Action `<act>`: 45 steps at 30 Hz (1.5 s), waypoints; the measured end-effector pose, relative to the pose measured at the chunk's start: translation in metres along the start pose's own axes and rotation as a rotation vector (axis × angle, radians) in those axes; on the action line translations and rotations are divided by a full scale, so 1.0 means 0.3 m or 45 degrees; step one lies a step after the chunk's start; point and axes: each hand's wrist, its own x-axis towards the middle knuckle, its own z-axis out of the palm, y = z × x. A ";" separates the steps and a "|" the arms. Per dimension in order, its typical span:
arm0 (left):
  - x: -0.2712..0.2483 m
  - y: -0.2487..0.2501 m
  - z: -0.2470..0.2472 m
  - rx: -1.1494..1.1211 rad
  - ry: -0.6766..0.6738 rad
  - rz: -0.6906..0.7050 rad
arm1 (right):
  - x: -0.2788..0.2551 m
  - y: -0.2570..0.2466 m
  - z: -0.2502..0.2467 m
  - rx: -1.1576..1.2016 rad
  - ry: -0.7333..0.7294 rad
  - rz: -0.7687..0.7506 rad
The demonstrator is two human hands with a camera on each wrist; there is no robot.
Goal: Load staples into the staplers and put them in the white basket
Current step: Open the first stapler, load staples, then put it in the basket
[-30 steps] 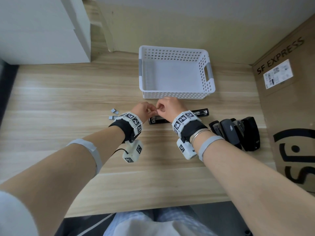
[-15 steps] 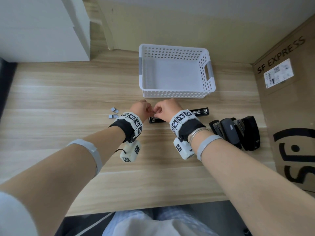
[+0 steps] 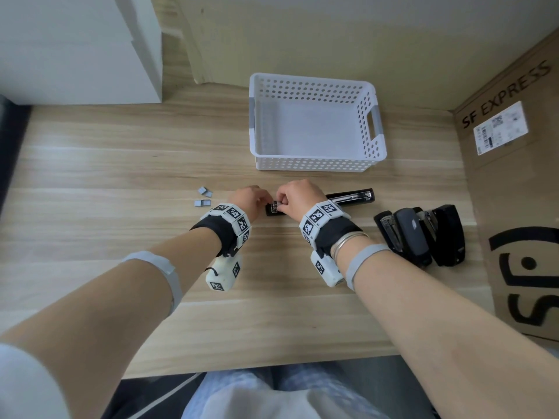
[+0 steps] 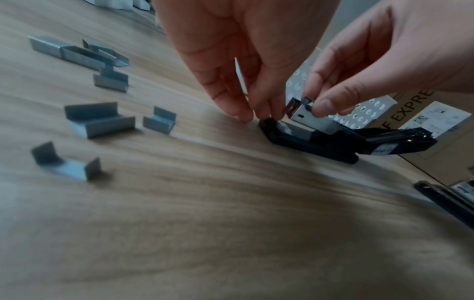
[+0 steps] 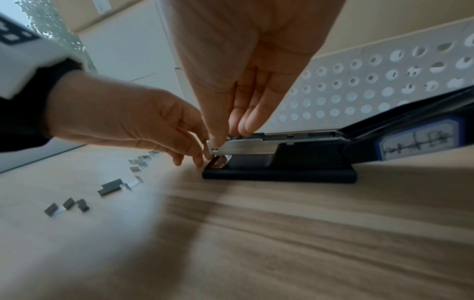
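A black stapler (image 3: 348,197) (image 4: 320,140) (image 5: 279,172) lies flat on the wooden table, its lid swung back to the right and its metal magazine (image 5: 246,145) bare. My right hand (image 3: 299,196) (image 5: 231,121) pinches a small grey staple strip (image 4: 306,100) at the magazine's front end. The straight fingers of my left hand (image 3: 249,198) (image 4: 246,97) touch the front tip of the stapler's base. Several loose staple strips (image 3: 204,197) (image 4: 100,119) (image 5: 110,186) lie to the left. The white basket (image 3: 314,167) stands empty just behind the hands.
Several black staplers (image 3: 420,234) are heaped on the table right of my right wrist. A brown cardboard box (image 3: 514,192) walls off the right side, and a white cabinet (image 3: 75,49) stands at the back left. The table's near edge (image 3: 272,362) runs above my lap.
Both hands have dropped a little from pinching together above the stapler. The right hand now holds the strip at the magazine's front and the left fingertips touch the base.
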 end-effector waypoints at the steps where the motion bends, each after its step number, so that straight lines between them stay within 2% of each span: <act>1: 0.000 0.001 -0.002 0.002 0.004 -0.003 | 0.001 -0.001 0.000 -0.003 0.004 -0.003; 9: 0.007 -0.004 0.011 -0.037 0.036 -0.008 | 0.013 -0.009 -0.008 0.000 -0.022 0.024; 17: 0.011 -0.011 0.018 -0.030 0.043 -0.007 | 0.043 -0.014 -0.013 0.027 -0.124 0.093; 30: 0.006 -0.007 0.016 0.005 0.033 0.006 | 0.051 -0.013 -0.001 0.025 -0.076 0.135; 34: 0.003 0.014 0.016 -0.058 0.014 -0.035 | 0.044 0.019 -0.046 0.025 -0.073 0.241; 37: -0.002 0.035 0.024 -0.010 -0.052 0.036 | 0.029 0.094 -0.095 -0.054 -0.029 0.356; 39: 0.003 0.043 0.033 0.092 -0.112 0.079 | 0.000 0.153 -0.118 -0.177 -0.140 0.414; 42: 0.020 0.051 0.038 0.212 -0.130 0.087 | -0.054 0.228 -0.124 -0.361 -0.418 0.450; 45: 0.031 0.054 0.039 0.197 -0.096 0.082 | -0.081 0.278 -0.117 -0.321 -0.413 0.460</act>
